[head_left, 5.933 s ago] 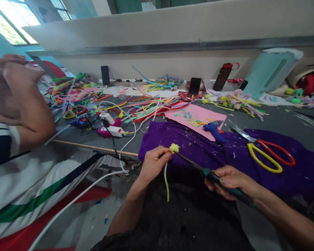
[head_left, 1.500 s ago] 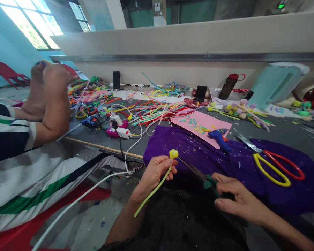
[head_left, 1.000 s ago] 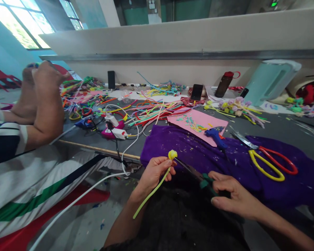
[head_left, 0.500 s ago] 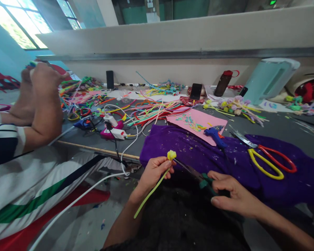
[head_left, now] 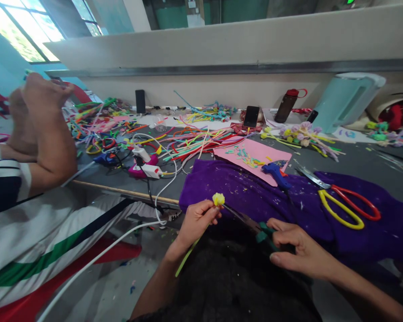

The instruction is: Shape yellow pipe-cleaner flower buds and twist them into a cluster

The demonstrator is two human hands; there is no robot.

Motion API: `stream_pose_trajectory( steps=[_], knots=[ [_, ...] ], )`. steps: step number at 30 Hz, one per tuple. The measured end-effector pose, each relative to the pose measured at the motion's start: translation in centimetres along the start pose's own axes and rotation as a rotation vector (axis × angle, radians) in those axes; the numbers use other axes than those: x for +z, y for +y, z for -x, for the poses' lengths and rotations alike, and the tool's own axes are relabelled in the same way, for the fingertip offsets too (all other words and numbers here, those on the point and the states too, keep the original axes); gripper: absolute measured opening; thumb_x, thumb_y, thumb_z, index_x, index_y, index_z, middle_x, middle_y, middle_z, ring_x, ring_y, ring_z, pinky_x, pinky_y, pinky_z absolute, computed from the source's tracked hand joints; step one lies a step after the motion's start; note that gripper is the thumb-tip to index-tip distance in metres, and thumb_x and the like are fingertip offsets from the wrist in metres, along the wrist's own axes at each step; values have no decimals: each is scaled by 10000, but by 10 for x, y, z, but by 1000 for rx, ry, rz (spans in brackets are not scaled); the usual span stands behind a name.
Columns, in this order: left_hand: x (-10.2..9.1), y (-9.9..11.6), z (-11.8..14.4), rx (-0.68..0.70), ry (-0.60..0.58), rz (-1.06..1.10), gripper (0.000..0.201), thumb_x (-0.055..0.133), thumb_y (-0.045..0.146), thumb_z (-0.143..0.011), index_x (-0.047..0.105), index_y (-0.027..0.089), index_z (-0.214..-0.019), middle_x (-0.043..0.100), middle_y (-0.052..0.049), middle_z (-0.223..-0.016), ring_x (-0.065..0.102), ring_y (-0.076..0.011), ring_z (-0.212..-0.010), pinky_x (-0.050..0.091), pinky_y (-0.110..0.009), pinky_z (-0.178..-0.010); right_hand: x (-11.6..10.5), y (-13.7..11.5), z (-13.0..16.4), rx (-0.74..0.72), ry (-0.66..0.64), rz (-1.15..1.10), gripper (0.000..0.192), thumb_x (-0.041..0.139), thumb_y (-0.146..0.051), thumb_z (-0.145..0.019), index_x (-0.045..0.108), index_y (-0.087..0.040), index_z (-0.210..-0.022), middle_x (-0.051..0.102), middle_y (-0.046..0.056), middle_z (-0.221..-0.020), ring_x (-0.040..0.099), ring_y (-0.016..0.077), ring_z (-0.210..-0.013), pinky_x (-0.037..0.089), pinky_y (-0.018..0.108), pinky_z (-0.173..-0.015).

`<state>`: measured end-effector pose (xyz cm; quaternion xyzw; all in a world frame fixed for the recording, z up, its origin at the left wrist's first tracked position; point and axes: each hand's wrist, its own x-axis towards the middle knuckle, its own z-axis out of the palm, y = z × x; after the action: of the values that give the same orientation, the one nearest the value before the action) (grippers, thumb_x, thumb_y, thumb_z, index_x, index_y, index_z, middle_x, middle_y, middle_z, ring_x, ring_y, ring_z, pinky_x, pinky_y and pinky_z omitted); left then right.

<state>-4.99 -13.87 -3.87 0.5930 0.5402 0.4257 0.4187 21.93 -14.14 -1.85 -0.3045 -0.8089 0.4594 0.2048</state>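
Note:
Between the thumb and fingers of my left hand (head_left: 201, 219) is a pipe-cleaner flower with a fluffy yellow head (head_left: 218, 199). Its yellow-green stem (head_left: 187, 258) hangs down below the hand. My right hand (head_left: 297, 248) is closed around the dark green handles of a pair of scissors (head_left: 243, 218). The scissors point left, and their tips reach the side of the flower head; whether they touch it I cannot tell. Part of the handles is hidden by my fingers. Both hands are above my dark-clothed lap, at the near edge of a purple cloth (head_left: 228, 183).
On the cloth lie red-and-yellow-handled scissors (head_left: 340, 201) and a blue glue gun (head_left: 276, 175). Small clippings cover pink paper (head_left: 258, 154). Behind are loose pipe cleaners (head_left: 195, 141), a power strip (head_left: 151, 170), a bottle (head_left: 286, 105) and a jug (head_left: 345, 103). A co-worker's arms (head_left: 47, 129) are at left.
My left hand has shifted slightly left and turned the flower, so its stem now shows less and sits more steeply. My right hand is nearly still. The co-worker's hands moved left.

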Motion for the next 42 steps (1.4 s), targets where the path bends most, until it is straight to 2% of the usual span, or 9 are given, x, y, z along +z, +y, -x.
stream_pose_trajectory(
  steps=[5,16,21,26,30,42],
  knots=[
    [-1,0,2,90,39,-99,242,484,317,-832,612,145,-720,621,-11,-674,562,-87,-544,410,-182,-539,0,0,0,-7,8,11,356,548,-347,-787,351,-167,-551,362,-9,-679,376,129,-672,294,262,-591],
    [-3,-3,1,141,42,-182,245,471,299,-834,623,152,-710,618,-10,-653,561,-93,-551,402,-188,-559,-1,-1,-1,4,5,26,365,541,-361,-794,354,-167,-548,372,-8,-677,384,126,-668,308,261,-585],
    [-4,0,1,106,41,-155,254,476,335,-830,629,155,-736,621,-14,-658,563,-100,-551,406,-195,-553,-2,2,-2,35,-11,35,391,528,-371,-807,330,-167,-538,376,-7,-672,381,120,-653,319,263,-582],
    [-2,1,1,-13,20,-7,265,514,380,-798,620,148,-726,622,-14,-639,550,-99,-523,402,-189,-509,-6,3,-1,65,-68,-1,405,544,-404,-791,342,-167,-532,366,-11,-657,376,117,-638,326,253,-560],
    [-1,-2,1,-35,8,43,268,520,391,-792,615,148,-732,618,-13,-650,552,-97,-529,412,-190,-513,-9,4,0,89,-95,-38,422,538,-431,-791,348,-163,-527,364,-14,-651,377,114,-630,316,248,-555],
    [-6,-3,0,66,-32,-180,263,453,318,-824,609,161,-682,589,-18,-668,531,-103,-564,399,-197,-558,-23,3,-5,183,-199,-98,450,537,-472,-780,364,-158,-507,387,-16,-658,372,104,-610,297,248,-563]
  ],
)
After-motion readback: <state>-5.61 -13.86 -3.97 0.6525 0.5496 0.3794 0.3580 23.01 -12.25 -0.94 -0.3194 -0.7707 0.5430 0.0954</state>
